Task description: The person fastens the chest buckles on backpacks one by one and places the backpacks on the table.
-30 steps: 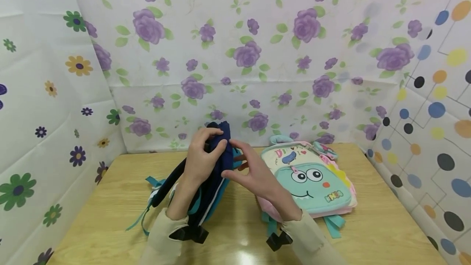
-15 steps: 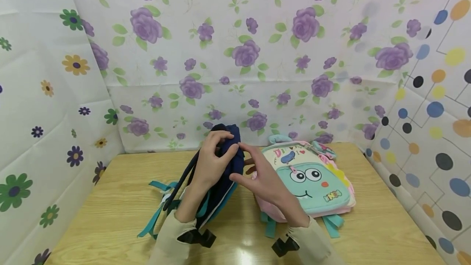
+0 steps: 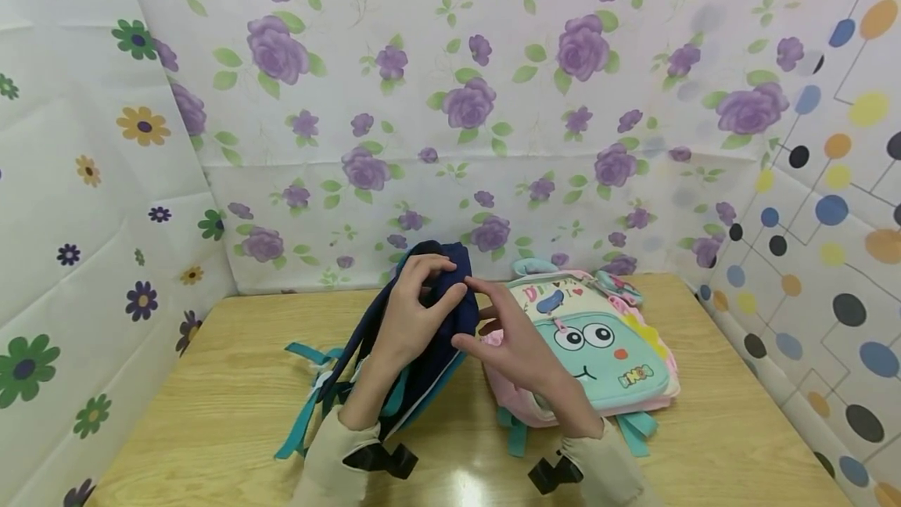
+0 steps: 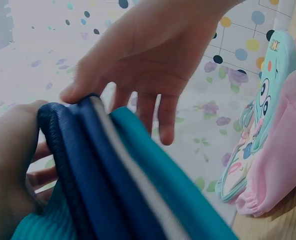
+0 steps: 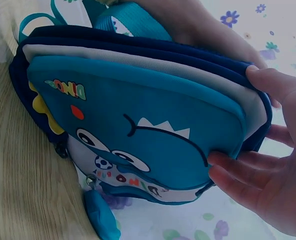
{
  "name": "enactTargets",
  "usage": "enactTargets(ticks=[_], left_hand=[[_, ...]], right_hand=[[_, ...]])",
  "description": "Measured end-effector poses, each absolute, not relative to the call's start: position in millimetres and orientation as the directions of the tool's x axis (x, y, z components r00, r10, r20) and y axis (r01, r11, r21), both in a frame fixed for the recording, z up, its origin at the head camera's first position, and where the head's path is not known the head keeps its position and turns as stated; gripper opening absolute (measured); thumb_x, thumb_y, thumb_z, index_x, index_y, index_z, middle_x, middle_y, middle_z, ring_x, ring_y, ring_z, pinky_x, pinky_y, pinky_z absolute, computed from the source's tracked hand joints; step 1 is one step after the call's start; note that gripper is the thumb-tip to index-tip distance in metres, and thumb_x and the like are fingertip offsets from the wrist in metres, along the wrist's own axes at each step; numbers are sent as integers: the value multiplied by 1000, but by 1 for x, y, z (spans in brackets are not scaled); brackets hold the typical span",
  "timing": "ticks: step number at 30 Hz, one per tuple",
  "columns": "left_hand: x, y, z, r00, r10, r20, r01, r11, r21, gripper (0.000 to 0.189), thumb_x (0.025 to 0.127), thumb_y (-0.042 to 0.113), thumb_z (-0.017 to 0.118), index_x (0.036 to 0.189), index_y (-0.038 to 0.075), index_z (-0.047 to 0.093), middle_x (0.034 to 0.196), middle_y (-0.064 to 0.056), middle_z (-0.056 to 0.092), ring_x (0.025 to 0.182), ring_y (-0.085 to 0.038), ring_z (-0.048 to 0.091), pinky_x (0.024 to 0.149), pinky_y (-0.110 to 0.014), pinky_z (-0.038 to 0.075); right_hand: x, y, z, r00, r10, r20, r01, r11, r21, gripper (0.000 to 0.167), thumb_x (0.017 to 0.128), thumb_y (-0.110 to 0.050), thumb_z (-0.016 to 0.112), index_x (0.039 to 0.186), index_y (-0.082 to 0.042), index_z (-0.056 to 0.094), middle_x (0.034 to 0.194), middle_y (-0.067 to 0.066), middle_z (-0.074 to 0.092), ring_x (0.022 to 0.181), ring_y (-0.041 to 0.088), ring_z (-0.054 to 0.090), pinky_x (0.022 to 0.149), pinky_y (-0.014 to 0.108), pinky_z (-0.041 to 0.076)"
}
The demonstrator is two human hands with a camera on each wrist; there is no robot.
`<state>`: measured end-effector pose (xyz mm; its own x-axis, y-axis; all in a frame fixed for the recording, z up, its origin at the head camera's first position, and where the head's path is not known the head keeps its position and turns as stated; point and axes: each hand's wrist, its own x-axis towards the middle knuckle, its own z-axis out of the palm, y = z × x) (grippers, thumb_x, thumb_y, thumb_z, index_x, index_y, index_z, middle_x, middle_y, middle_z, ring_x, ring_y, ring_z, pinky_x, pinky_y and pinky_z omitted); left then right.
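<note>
A navy and teal dinosaur backpack (image 3: 431,362) stands tilted on its edge, held by both hands. My left hand (image 3: 407,323) grips its strap side, thumb across the navy edge. From the other side, my right hand (image 3: 517,346) holds a corner; in the right wrist view its thumb lies on the navy rim while its fingers (image 5: 243,175) touch the teal front pocket (image 5: 173,107). That pocket bears eyes and white teeth. A small teal pouch (image 5: 100,215) hangs from the bag. Teal straps (image 3: 303,422) trail on the table to the left.
A pink and mint dinosaur backpack (image 3: 608,362) lies face up on the wooden table (image 3: 732,429), just right of my right hand. Flower-printed cloth (image 3: 415,116) hangs behind the table, and dotted cloth (image 3: 831,288) stands along the right side.
Both hands have shifted right with the navy and teal backpack, which leans further over. Its straps have slid right across the table. The pink backpack stays where it was.
</note>
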<state>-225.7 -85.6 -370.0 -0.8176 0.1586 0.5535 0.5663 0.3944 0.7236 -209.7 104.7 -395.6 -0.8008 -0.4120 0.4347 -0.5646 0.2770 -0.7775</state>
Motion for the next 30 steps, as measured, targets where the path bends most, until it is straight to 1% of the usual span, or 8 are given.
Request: enactTargets(ticks=[5,9,12,17,20,23,26,30], left_hand=[[-217,-98,-368,-825,192,531,560,399,726,32,97,36,65,126,23,62,138,3,50,121,-18,54,97,-46,49],[-211,-112,-367,-817,204,540,574,384,724,31,99,29,63,127,16,61,139,-6,50,120,-23,53,96,-44,51],[-207,-126,-367,-814,181,552,576,376,726,28,99,23,64,124,12,62,137,-7,51,117,-23,53,93,-38,52],[-200,-155,-369,-853,102,513,509,385,770,25,98,22,65,122,16,63,133,1,53,114,-15,55,91,-27,52],[-196,-173,-373,-887,66,457,442,409,799,26,98,25,64,124,18,62,129,2,56,111,-15,58,91,-29,52],[-194,-188,-379,-915,58,400,381,457,804,27,99,30,62,125,20,61,128,1,57,112,-17,59,93,-37,51],[-193,-201,-384,-933,68,354,339,499,797,30,100,33,61,127,21,61,129,-1,56,114,-20,58,96,-44,48],[-193,-210,-391,-946,70,317,305,525,795,34,100,35,60,131,20,59,132,-3,54,116,-22,58,97,-46,46]], right_hand=[[-212,108,-397,-813,-418,404,-533,259,-805,72,93,-25,71,153,-33,32,150,-1,40,105,16,64,89,44,55],[-212,110,-397,-829,-410,379,-509,277,-815,72,93,-29,71,153,-35,30,151,-3,40,106,16,63,89,45,55],[-211,112,-396,-837,-406,366,-497,286,-819,73,93,-30,71,153,-36,30,150,-3,41,106,15,63,88,42,55],[-210,117,-393,-842,-404,357,-487,286,-825,73,93,-29,71,154,-33,30,151,0,41,105,16,64,89,36,55],[-211,120,-393,-840,-408,358,-489,284,-825,73,94,-29,70,154,-32,29,152,2,40,106,16,64,89,39,55],[-212,121,-393,-836,-413,361,-495,281,-822,73,94,-28,70,154,-32,29,153,2,39,107,17,64,89,42,55],[-212,120,-393,-831,-420,364,-499,274,-822,73,94,-28,70,154,-32,30,153,2,39,108,18,64,89,41,55],[-212,122,-393,-833,-421,358,-494,277,-824,72,94,-28,70,153,-33,30,153,2,40,108,18,63,88,37,55]])
